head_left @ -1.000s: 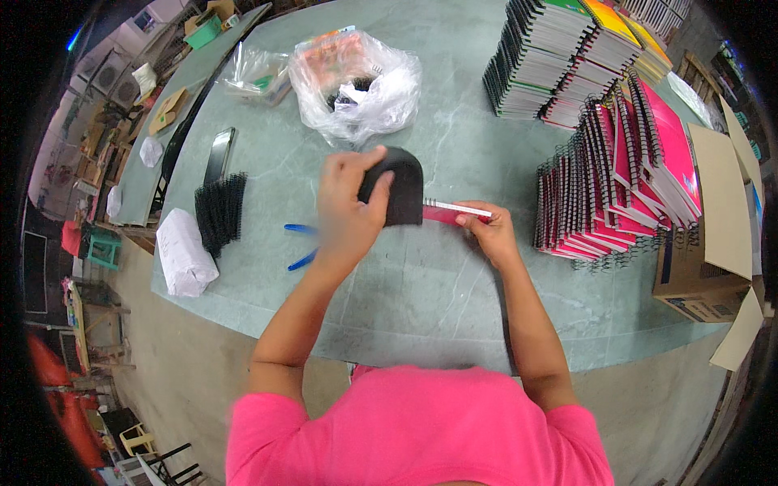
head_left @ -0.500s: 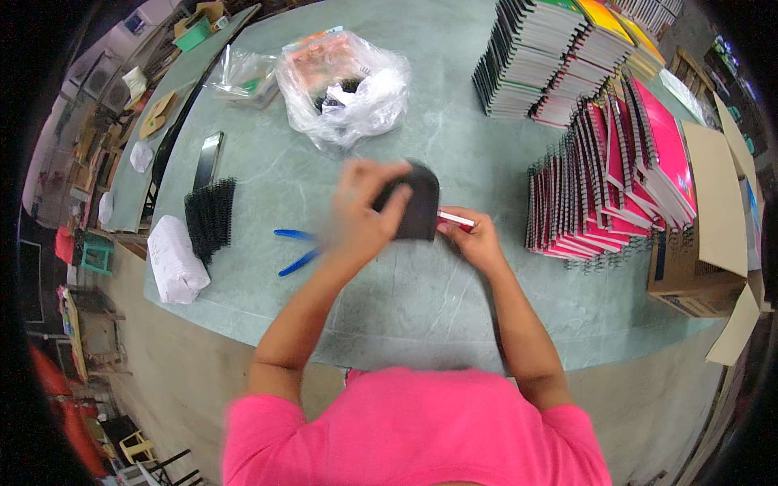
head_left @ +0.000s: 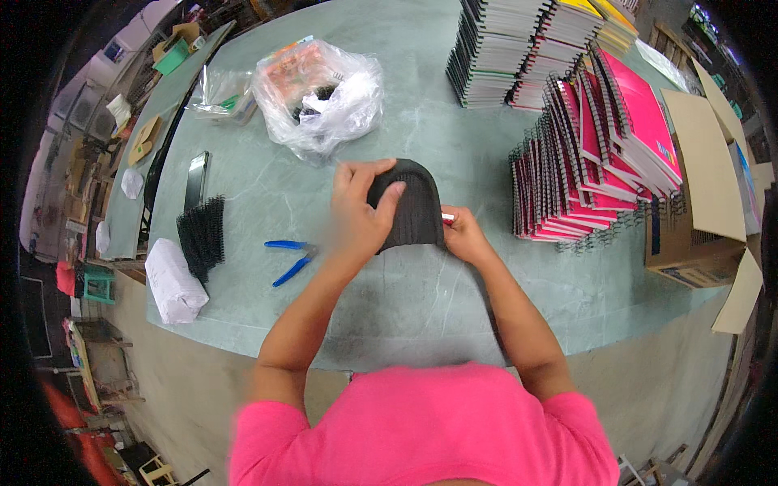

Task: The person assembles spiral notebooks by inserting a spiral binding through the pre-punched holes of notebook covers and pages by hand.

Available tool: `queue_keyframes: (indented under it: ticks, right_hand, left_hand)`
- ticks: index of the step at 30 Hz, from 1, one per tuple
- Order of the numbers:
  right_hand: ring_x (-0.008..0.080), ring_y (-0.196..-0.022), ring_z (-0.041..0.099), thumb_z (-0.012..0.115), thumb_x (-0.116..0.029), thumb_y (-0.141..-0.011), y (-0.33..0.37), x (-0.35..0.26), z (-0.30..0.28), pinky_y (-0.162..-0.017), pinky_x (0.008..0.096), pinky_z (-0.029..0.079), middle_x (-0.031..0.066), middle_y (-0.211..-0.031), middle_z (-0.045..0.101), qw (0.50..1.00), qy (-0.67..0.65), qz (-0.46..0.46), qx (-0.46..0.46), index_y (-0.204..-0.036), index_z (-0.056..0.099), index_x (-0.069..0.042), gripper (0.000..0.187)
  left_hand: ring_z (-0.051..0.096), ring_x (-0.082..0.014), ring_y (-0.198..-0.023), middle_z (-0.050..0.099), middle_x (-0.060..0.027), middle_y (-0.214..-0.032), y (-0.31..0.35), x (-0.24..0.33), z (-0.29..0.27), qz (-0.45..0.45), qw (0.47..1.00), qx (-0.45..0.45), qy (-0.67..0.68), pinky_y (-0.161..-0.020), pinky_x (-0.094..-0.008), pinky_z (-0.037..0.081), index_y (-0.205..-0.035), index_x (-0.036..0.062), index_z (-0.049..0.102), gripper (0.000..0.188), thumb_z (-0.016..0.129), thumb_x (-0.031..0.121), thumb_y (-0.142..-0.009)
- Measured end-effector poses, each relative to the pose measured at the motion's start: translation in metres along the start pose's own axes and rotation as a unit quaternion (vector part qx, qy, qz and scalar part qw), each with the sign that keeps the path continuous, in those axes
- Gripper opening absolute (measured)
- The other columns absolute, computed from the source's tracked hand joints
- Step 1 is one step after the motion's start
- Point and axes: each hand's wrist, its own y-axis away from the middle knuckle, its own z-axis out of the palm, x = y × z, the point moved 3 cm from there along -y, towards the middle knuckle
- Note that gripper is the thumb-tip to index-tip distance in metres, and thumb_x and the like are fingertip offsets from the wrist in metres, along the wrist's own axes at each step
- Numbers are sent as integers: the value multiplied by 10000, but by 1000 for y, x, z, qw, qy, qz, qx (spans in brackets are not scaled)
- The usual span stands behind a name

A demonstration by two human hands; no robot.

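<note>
Over the middle of the table is a black piece [head_left: 419, 206] with a rounded top and a ribbed surface; its exact kind I cannot make out. My left hand [head_left: 361, 206] grips its left side, thumb across the near face and fingers along the upper edge. Close against its right edge, my right hand [head_left: 463, 235] is closed on a slim red-and-white stick [head_left: 447, 218], mostly hidden by the fingers. Blue-handled pliers [head_left: 290, 261] lie left of my left forearm, their jaws hidden near the wrist.
Pink spiral notebooks [head_left: 583, 186] and a taller notebook stack [head_left: 498, 53] stand right, by an open carton [head_left: 701, 162]. A clear plastic bag [head_left: 356, 113] lies at the back. Leftward are black coils [head_left: 201, 235], a phone-like dark slab [head_left: 196, 180] and a white wrapped bundle [head_left: 174, 279].
The view has shifted slightly. My left hand, blurred before, is steadier on the black piece. The red-and-white stick shows less beyond my right fingers.
</note>
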Motion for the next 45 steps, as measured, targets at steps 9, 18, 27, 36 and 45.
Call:
queue_keyframes:
  ticks: [9,18,27,36,45]
  right_hand:
    - [101,-932,566,598,-99,-853,4,-7,5,-839,254,447,51,-1012,648,995,-101,3,-7,-1104,603,-7,267]
    - [58,-781,566,597,-105,-856,3,1,4,-676,231,463,-7,-877,656,1000,-11,18,-10,-1019,642,-7,195]
    - [105,-704,567,532,-52,-786,7,5,1,-656,310,469,82,-753,658,994,99,-47,27,-865,629,-2,135]
    - [60,-693,505,555,-65,-832,6,2,4,-632,254,439,-24,-735,605,996,92,2,6,-818,594,-6,73]
    - [106,-662,555,520,-118,-850,3,22,3,-627,309,448,87,-707,637,996,91,8,-1,-852,601,-3,140]
  left_hand:
    - [538,-298,-881,541,-120,-893,55,-1,19,101,951,-292,-28,-751,-370,439,-934,78,641,205,665,191,-764]
    - [534,-294,-864,575,-124,-879,16,-14,26,151,935,-306,-94,-754,-396,414,-978,55,599,220,609,120,-768]
    - [534,-315,-868,572,-143,-879,24,-3,57,181,927,-327,-32,-769,-385,438,-947,16,582,207,599,115,-765]
    - [539,-315,-844,581,-150,-842,18,0,45,135,928,-346,31,-761,-389,439,-939,0,575,199,590,85,-760]
    - [532,-329,-835,566,-152,-818,19,-11,50,184,918,-352,1,-722,-403,432,-849,3,563,169,628,83,-715]
